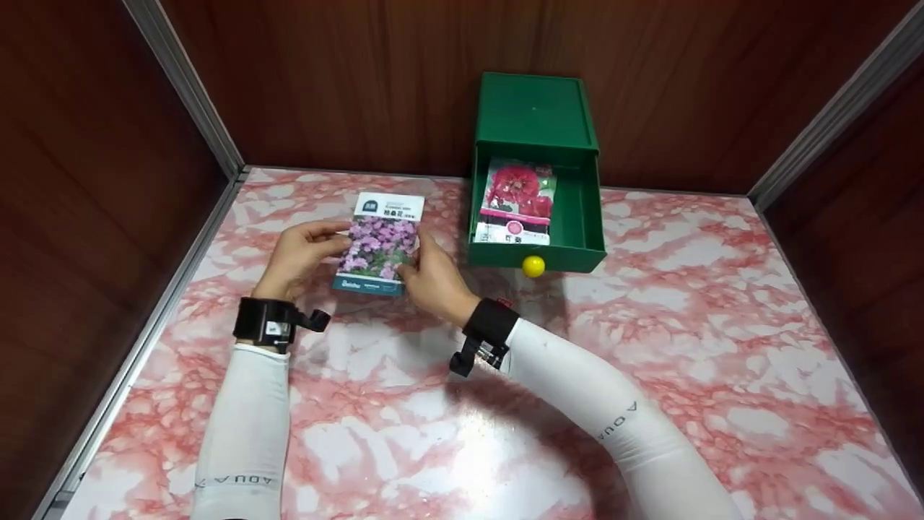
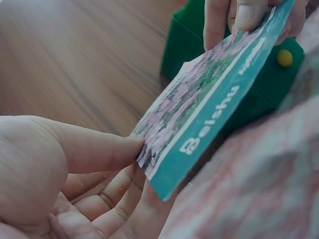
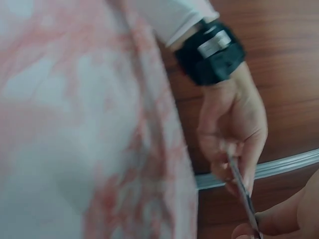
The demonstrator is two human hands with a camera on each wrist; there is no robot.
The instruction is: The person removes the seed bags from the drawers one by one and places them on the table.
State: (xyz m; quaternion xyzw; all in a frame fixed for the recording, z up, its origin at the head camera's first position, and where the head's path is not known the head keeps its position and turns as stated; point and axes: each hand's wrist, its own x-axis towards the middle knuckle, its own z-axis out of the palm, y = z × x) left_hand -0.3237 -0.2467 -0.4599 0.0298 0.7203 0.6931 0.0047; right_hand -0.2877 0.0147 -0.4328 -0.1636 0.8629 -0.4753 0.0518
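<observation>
Both hands hold a seed packet with purple flowers and a teal bottom band, lifted off the marbled table. My left hand pinches its left edge between thumb and fingers; the left wrist view shows the thumb on the packet. My right hand pinches the right edge near the bottom. In the right wrist view the packet appears edge-on between the two hands. A green drawer box stands behind, its drawer pulled out, with a red-flower seed packet lying inside.
The drawer has a yellow knob on its front. The pink marbled table is enclosed by brown wooden walls with metal corner strips at left and right.
</observation>
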